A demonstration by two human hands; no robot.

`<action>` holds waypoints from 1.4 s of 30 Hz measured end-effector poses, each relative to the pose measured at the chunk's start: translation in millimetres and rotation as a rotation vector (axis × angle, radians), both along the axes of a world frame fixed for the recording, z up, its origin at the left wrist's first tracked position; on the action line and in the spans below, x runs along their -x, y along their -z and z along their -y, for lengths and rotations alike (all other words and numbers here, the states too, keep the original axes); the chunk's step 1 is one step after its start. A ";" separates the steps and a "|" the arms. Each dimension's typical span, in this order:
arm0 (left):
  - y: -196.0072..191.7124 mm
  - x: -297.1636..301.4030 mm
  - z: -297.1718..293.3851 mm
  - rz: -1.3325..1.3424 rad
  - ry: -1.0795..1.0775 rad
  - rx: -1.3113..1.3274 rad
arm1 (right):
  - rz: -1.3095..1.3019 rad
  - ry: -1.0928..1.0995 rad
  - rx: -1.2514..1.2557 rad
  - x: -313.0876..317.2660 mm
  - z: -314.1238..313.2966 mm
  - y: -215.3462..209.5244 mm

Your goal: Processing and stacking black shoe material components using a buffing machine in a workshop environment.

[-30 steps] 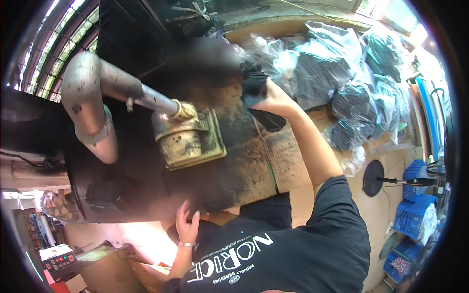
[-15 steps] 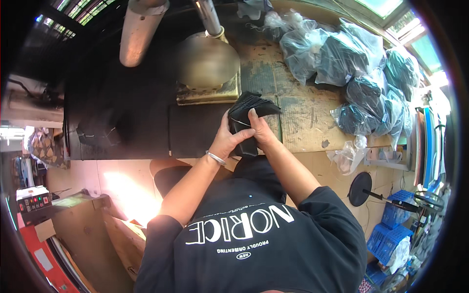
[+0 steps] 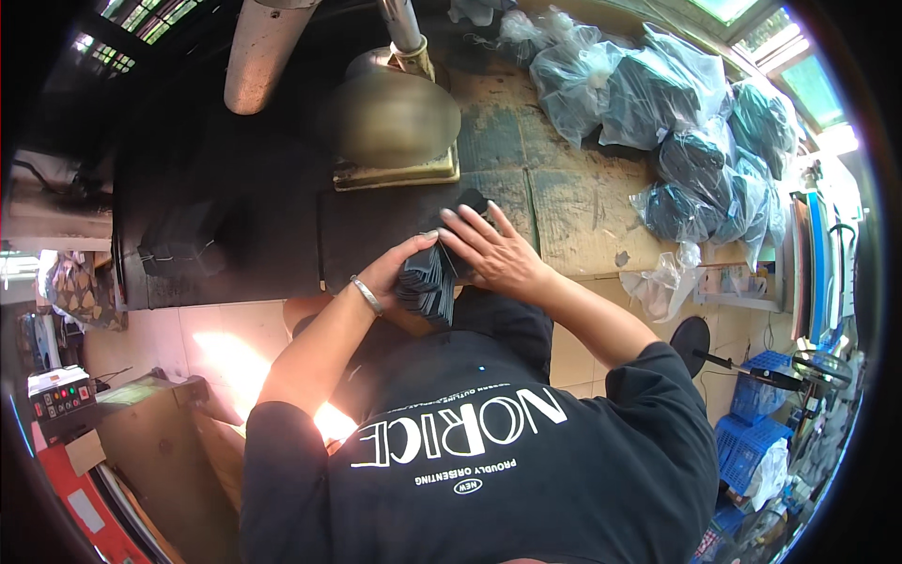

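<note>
Gripping the black stack (image 3: 427,287) in your left hand (image 3: 389,268), you hold it at the near edge of the tabletop (image 3: 272,249), your right hand (image 3: 503,258) spread with outstretched fingers at its right side, bags (image 3: 658,101) lying far right.
</note>
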State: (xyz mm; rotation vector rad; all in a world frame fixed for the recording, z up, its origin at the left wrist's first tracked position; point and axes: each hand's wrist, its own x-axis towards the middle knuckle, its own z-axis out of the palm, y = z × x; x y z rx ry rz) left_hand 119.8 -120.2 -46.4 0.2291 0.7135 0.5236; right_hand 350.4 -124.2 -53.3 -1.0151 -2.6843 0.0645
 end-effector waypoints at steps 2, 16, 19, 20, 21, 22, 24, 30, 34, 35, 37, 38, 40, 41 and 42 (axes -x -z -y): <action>11.7 8.8 -6.8 -0.024 0.020 0.026 | 0.029 -0.076 -0.072 12.5 -20.4 4.8; 72.3 52.8 15.1 -1.314 0.364 -1.419 | 0.074 -0.082 0.371 31.5 -60.5 17.5; 56.9 33.2 11.3 -0.865 0.369 -1.076 | -0.185 0.011 0.722 36.6 -39.5 10.4; 53.0 26.1 17.4 -0.622 0.093 -0.946 | -0.450 0.019 0.868 36.5 -29.9 15.4; 49.5 18.3 24.3 -0.378 -0.170 -0.799 | -0.664 0.042 1.108 40.4 -23.5 26.6; 46.9 10.5 31.9 -0.270 -0.297 -0.633 | -0.864 0.102 1.290 46.3 -12.5 23.8; 53.0 3.6 25.7 -0.379 -0.318 -0.684 | -0.997 0.144 1.466 54.7 -3.6 17.1; 2.8 -3.7 9.9 -1.112 0.023 -1.072 | -0.725 -0.008 1.338 37.3 -1.6 33.8; 10.5 -11.9 2.1 -1.584 -0.111 -1.227 | -0.457 0.152 1.237 12.4 2.8 18.2; 13.4 -12.7 0.6 -1.582 -0.107 -1.230 | -0.460 0.155 1.237 11.4 2.5 14.3; 21.2 -13.6 0.7 -1.732 0.022 -1.372 | -0.751 0.440 1.173 13.4 2.3 2.6; 26.5 -14.9 4.7 -1.703 0.054 -1.314 | -0.764 0.485 0.904 19.5 -0.3 -9.6; 33.0 -17.3 13.9 -1.703 0.029 -1.387 | -0.731 0.464 0.824 29.6 -12.5 -9.8; 35.9 -17.7 16.3 -1.694 -0.002 -1.455 | -0.688 0.444 0.745 35.0 -19.1 -9.3; 40.5 -16.9 16.9 -1.679 -0.001 -1.456 | -0.661 0.421 0.741 40.8 -23.6 -2.8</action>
